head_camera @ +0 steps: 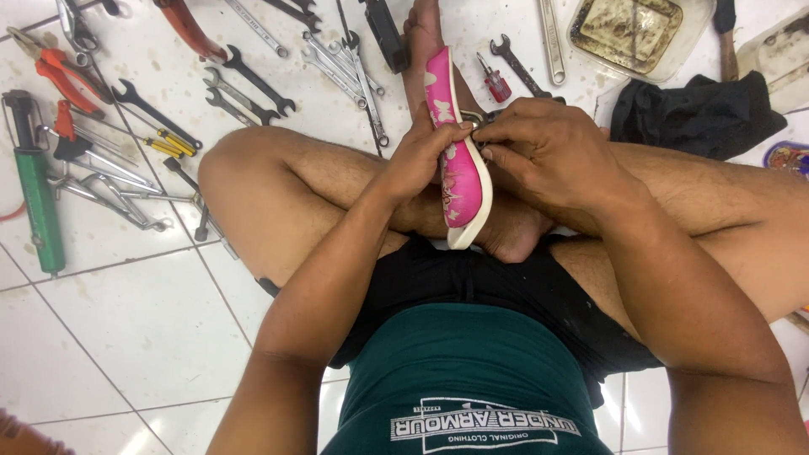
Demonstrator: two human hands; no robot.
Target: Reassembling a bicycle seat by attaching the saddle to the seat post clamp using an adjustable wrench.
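The person sits cross-legged on the white tiled floor, and the work sits right over the crossed ankles. The left hand grips a pink sandal on its edge, fingers curled round the sole with the thumb pressed to the patterned face. The right hand meets it at about 3 o'clock of the sandal, fingers bunched and pinching a small metal part against the sole's upper half; what the part is I cannot make out, the fingers cover most of it.

To do this well, I would judge the left hand should hold the sandal rigid against the shin so it does not twist, while the right fingers work in short, firm moves close to the part.

Room is tight. At 12 o'clock a red-handled screwdriver and a dark spanner lie just beyond the hands. From 9 to 11 o'clock the floor is thick with spanners, red pliers and a green tool. At 2 o'clock a black cloth lies below a grimy clear tray. The knees hem both elbows; the barest tiles lie at 7 o'clock.
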